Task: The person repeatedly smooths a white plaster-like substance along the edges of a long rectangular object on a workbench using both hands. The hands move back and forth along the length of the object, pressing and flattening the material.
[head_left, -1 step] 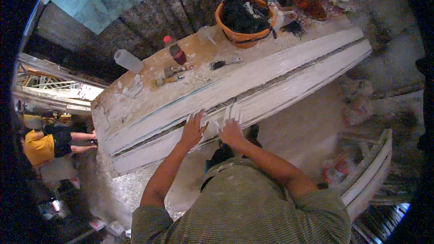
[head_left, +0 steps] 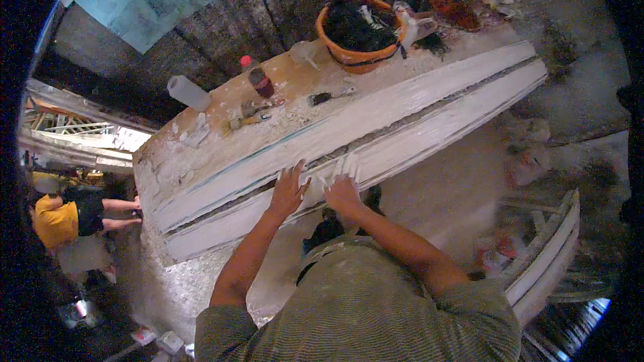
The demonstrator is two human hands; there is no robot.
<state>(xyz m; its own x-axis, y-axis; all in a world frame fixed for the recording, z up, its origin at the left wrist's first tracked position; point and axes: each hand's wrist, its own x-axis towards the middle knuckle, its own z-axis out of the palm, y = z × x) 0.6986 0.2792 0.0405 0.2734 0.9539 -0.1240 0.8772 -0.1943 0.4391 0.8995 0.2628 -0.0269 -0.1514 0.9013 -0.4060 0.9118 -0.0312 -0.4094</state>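
Bare hands on a long white grooved panel.
Left grip, fingers spread, unclenched; right grip beside it, white-smeared fingers extended. The panel lies beneath both; orange bucket beyond.

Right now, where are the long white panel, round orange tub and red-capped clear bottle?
Long white panel (head_left: 349, 131): head view, far strip.
Round orange tub (head_left: 352, 57): head view, outer wall.
Red-capped clear bottle (head_left: 259, 82): head view, body.

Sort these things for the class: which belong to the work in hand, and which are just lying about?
In the work, apparently: left hand; right hand; nearer long white strip beneath them.

Lying about, apparently: red-capped bottle; pale plastic container; dark-bristled brush; orange tub, possibly supplies.
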